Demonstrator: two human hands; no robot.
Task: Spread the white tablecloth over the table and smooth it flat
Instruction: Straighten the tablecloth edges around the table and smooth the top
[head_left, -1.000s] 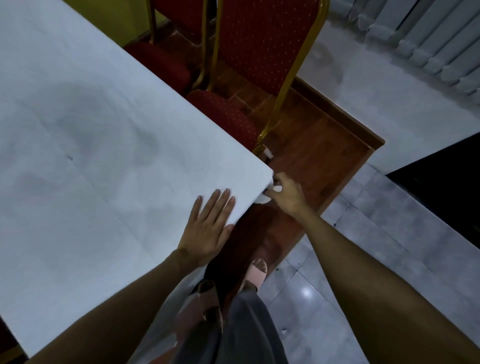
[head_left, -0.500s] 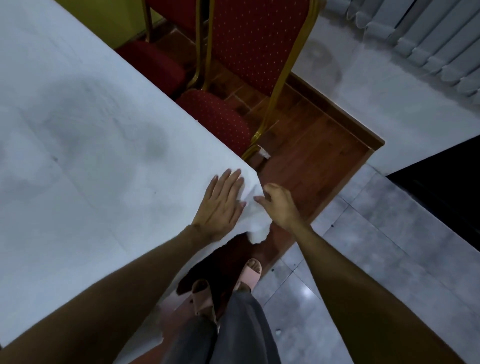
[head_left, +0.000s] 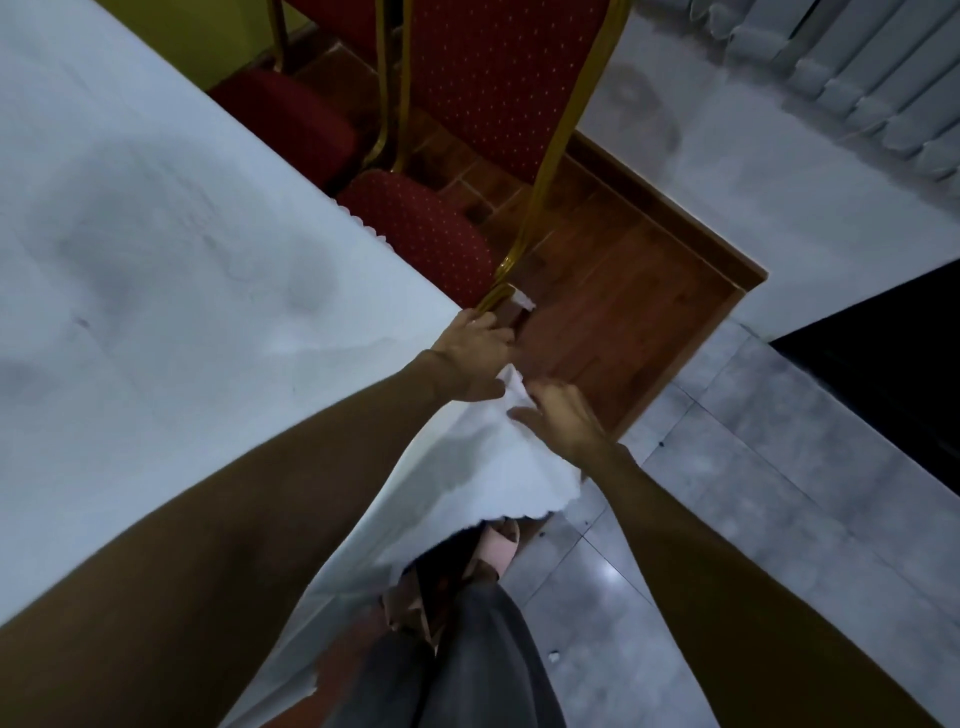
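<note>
The white tablecloth (head_left: 171, 270) covers the table across the left of the head view, with faint creases and grey shadows on it. Its scalloped edge hangs down over the near corner (head_left: 498, 478). My left hand (head_left: 475, 358) is at the table's corner, fingers curled over the cloth's edge there. My right hand (head_left: 563, 421) lies just below it on the hanging fold, fingers spread, palm against the cloth. Whether the left hand pinches the cloth or only presses it is hard to see.
Two red chairs with gold frames (head_left: 498, 104) stand pushed in along the table's far side on a raised wooden platform (head_left: 623, 312). Grey floor tiles (head_left: 727, 519) lie to the right. My feet in pink sandals (head_left: 493, 551) stand under the cloth's edge.
The cloth's corner has dropped over the table's corner and hangs lower. My left hand slid from flat on the top to the corner edge. My right hand moved onto the hanging fold.
</note>
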